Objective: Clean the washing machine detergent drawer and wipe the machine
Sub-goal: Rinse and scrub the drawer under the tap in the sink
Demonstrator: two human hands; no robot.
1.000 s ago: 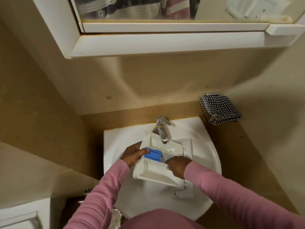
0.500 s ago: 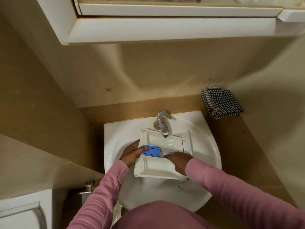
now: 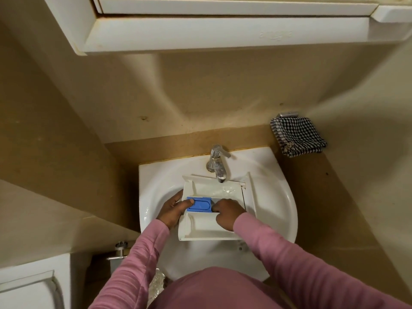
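A white plastic detergent drawer point(image 3: 209, 228) lies across a white ceramic sink point(image 3: 276, 204) under a chrome tap point(image 3: 217, 162). The left hand point(image 3: 172, 209) grips its edge, thumb on the blue plastic insert point(image 3: 201, 204); the right hand point(image 3: 227, 214) presses curled fingers inside.

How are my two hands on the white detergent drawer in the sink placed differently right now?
The left hand grips the white plastic detergent drawer at its left edge, thumb pressing on the blue plastic insert; the right hand reaches inside the drawer, just right of that insert. The left hand lies flatter, while the right hand is curled, knuckles up. Both touch the drawer over the white sink, below the chrome tap.
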